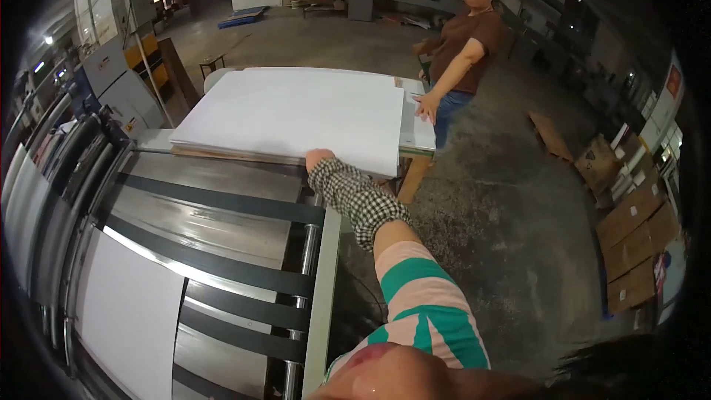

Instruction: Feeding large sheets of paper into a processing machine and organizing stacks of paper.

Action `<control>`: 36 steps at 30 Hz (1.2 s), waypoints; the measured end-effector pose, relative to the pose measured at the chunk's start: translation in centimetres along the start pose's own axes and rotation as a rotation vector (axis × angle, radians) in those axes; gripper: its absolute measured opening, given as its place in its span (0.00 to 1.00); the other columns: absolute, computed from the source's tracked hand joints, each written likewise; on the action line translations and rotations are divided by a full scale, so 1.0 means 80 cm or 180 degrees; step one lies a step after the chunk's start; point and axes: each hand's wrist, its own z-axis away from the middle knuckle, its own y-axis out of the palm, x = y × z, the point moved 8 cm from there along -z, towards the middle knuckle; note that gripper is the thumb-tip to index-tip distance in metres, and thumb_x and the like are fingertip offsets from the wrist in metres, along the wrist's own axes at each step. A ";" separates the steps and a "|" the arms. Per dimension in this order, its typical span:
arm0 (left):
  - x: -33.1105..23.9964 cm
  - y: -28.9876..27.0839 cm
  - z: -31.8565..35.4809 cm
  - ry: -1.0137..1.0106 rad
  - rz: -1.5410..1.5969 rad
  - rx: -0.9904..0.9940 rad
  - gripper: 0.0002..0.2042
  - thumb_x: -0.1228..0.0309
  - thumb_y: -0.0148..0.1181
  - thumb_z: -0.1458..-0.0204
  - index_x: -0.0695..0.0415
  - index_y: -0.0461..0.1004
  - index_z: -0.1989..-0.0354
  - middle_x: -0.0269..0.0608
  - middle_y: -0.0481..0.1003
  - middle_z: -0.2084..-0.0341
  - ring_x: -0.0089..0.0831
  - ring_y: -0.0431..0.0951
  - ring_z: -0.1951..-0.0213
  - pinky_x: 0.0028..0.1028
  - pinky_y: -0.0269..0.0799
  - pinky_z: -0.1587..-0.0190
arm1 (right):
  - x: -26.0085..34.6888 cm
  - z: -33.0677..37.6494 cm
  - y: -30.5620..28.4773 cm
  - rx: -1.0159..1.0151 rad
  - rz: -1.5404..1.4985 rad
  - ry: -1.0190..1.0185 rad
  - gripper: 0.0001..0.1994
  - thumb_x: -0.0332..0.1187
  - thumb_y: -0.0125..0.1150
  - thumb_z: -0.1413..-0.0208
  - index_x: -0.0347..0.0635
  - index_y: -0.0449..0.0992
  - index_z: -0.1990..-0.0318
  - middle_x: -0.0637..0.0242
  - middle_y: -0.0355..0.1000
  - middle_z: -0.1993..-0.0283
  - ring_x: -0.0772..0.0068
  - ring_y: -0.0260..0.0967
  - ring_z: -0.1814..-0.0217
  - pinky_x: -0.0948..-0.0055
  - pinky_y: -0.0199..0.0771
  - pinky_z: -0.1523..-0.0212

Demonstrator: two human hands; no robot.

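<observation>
My right hand reaches to the near edge of a wide stack of large white sheets. It touches the stack's edge, its fingers mostly hidden and its back rounded. A black-and-white checked oversleeve covers the forearm, below a pink and green striped sleeve. My left hand is out of the picture. At the stack's right end, the top sheets stop short and a lower white layer shows. Another person's hand rests there.
Nearer me runs a machine bed with dark belts and metal rollers; a white sheet lies on it. A person in a brown shirt stands beyond the stack's right end. Cardboard boxes line the right side. A flat cardboard piece lies on the floor.
</observation>
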 end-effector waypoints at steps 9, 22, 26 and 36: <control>-0.126 0.202 0.117 0.0752 0.1026 0.1617 0.12 0.71 0.53 0.55 0.67 0.65 0.67 0.39 0.69 0.79 0.25 0.69 0.78 0.22 0.67 0.78 | 0.207 0.194 0.151 -0.0912 -0.1296 -0.1584 0.08 0.27 0.51 0.66 0.31 0.71 0.76 0.46 0.66 0.72 0.50 0.66 0.69 0.61 0.68 0.71; 0.122 0.049 0.096 0.0278 0.0870 -0.0202 0.05 0.74 0.47 0.61 0.63 0.65 0.76 0.36 0.63 0.86 0.23 0.62 0.82 0.23 0.58 0.79 | 0.287 0.348 0.240 -0.0485 0.0321 -0.2789 0.10 0.37 0.48 0.57 0.42 0.71 0.77 0.62 0.66 0.76 0.63 0.63 0.70 0.63 0.61 0.68; 0.137 0.018 0.129 -0.0206 0.1070 -0.0406 0.13 0.72 0.48 0.60 0.69 0.68 0.69 0.43 0.71 0.78 0.27 0.67 0.74 0.26 0.62 0.71 | 0.230 0.367 0.185 -0.0512 -0.0054 -0.2306 0.25 0.47 0.46 0.52 0.50 0.58 0.46 0.56 0.45 0.40 0.54 0.36 0.37 0.47 0.32 0.42; 0.219 0.008 0.220 -0.0857 0.2725 -0.0117 0.15 0.73 0.50 0.55 0.68 0.65 0.59 0.43 0.70 0.65 0.29 0.70 0.64 0.25 0.65 0.60 | 0.279 0.427 0.226 0.0096 -0.0124 -0.2923 0.27 0.46 0.45 0.51 0.47 0.54 0.44 0.55 0.37 0.38 0.53 0.25 0.35 0.52 0.21 0.41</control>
